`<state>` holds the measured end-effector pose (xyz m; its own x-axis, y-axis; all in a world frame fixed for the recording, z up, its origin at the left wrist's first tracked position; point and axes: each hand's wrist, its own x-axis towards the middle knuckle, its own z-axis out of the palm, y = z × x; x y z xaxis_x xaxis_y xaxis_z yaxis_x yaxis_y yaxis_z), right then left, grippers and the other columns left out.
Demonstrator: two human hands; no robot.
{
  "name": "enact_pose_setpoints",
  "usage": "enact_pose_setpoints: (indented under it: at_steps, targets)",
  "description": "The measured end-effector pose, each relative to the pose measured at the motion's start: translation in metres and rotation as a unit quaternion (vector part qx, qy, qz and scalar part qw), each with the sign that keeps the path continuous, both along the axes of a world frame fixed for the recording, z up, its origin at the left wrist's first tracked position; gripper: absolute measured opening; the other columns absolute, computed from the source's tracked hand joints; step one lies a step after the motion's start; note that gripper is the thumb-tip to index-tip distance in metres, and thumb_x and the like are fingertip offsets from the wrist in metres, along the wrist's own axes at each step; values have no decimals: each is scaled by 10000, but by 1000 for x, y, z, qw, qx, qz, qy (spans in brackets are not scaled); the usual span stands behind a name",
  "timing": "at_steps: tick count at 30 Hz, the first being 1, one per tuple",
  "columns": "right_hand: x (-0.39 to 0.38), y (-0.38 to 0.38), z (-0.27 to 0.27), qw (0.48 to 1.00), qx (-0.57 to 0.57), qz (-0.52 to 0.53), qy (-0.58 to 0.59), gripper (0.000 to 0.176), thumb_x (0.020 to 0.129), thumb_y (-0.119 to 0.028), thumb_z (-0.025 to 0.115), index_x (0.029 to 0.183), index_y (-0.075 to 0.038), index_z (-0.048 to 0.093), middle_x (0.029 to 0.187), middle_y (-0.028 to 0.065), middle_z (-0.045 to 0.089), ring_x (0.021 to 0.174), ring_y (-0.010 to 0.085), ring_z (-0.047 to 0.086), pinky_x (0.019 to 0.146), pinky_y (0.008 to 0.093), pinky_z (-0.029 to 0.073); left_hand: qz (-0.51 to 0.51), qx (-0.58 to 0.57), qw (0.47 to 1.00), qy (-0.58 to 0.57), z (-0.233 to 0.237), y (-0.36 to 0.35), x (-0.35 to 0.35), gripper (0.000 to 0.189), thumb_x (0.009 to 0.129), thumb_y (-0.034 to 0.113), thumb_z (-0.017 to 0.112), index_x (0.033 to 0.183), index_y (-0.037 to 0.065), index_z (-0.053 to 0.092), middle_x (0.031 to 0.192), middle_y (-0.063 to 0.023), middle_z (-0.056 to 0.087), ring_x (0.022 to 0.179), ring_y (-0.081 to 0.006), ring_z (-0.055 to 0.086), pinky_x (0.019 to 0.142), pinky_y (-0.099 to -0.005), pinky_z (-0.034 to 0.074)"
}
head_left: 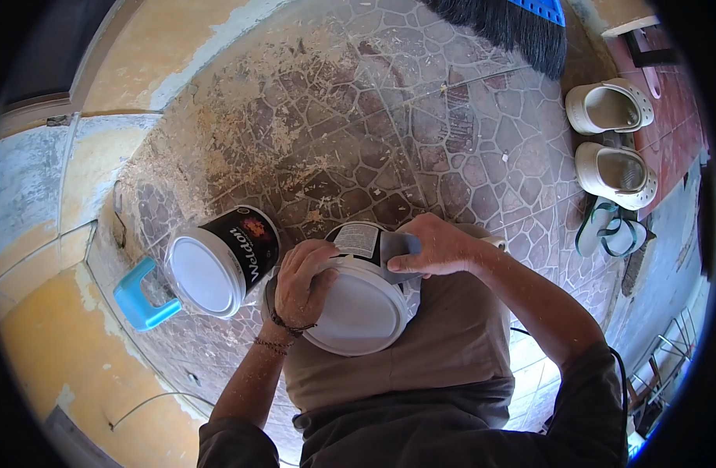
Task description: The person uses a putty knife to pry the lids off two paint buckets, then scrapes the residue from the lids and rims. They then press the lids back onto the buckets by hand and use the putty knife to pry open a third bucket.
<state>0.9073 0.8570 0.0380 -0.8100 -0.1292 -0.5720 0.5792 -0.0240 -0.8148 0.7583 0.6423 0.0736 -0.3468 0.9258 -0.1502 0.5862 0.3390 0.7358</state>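
Left hand (303,282): fingers together and bent, laid over the left edge of the near bucket (356,312), tips at the border of lid and black label. Contact plain; cannot tell how firmly they grip. Dark bracelets (278,331) just behind, at the wrist.

Right hand (440,246): fingers closed on a grey piece (397,250), thumb laid along it. Piece sits against the right side of the near bucket, by the label; its far side is partly hidden, exact shape unclear.

Near bucket lies between the two hands, tipped over against the brown trousers (420,343). White lid toward the wearer, below the fingers of both hands; black label with a pale text panel just beyond the left fingertips.

Second bucket (206,273), marked "Weldon", left of the left fingers, lid on, tilted. Light-blue plastic piece (145,298) farther left, just beside that bucket.

Beyond the fingers: stone-patterned floor (483,148) with pale shavings (248,140) scattered, thickest ahead and to the left. Broom (514,31), black bristles and blue head, far ahead-right. Pale clogs (614,140) and strapped sandals (610,228) well apart, right of the right fingers.
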Motion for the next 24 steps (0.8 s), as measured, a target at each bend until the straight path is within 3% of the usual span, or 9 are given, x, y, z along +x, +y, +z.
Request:
enact_pose_setpoints:
  at_steps: [2,5,6,12,15,18,21,24]
  targets:
    - [9,-5,7,982,156,-1,106,370,764,-322,696,929,5,643,714,178,646,664,296,656,646,380,523,-3,0,1000,3,1,1,3,263,835,128,566,1057,-13,569,1066,-184,593,993,-336,565,868,-405,435]
    - [5,-2,41,970,225,74,50,342,767,-337,679,920,-34,643,726,187,636,763,362,634,729,434,489,-8,1,1000,4,2,2,3,267,835,131,567,1058,-14,567,1070,-184,592,997,-338,565,874,-405,433]
    - [5,-3,49,964,242,70,81,339,776,-358,664,894,-41,636,705,173,629,748,374,626,706,449,486,-9,2,1000,5,2,1,2,270,833,131,568,1060,-15,567,1068,-184,593,996,-339,565,876,-405,432]
    - [10,-10,29,978,206,4,13,386,773,-363,662,968,-30,645,741,173,651,763,344,646,721,427,499,-37,7,998,54,4,3,4,291,775,97,595,1058,30,588,1089,-153,567,1055,-343,528,907,-441,389]
    - [-1,3,20,989,114,89,-35,396,773,-361,660,991,-31,648,801,188,658,813,340,647,753,418,500,-107,-29,989,98,28,18,12,298,788,163,612,1060,41,601,1185,-166,527,1145,-349,476,960,-475,351]
    - [-8,9,30,990,70,100,-73,388,775,-359,657,984,-32,654,836,198,655,855,344,638,776,416,496,-142,-63,984,86,36,27,25,355,776,234,641,1077,49,603,1243,-165,495,1206,-352,430,1000,-500,315]
    - [-4,0,44,976,199,88,-25,374,779,-355,657,963,-30,649,834,195,651,871,341,632,778,419,494,-141,-79,984,74,38,26,29,423,751,277,667,1096,44,593,1252,-157,491,1219,-354,420,1011,-510,307]
    - [0,-9,64,966,246,55,-63,364,784,-344,659,950,-21,633,799,189,648,849,348,631,755,429,493,-136,-86,985,60,40,26,33,468,732,285,681,1108,24,579,1235,-153,498,1231,-351,407,1020,-508,299]
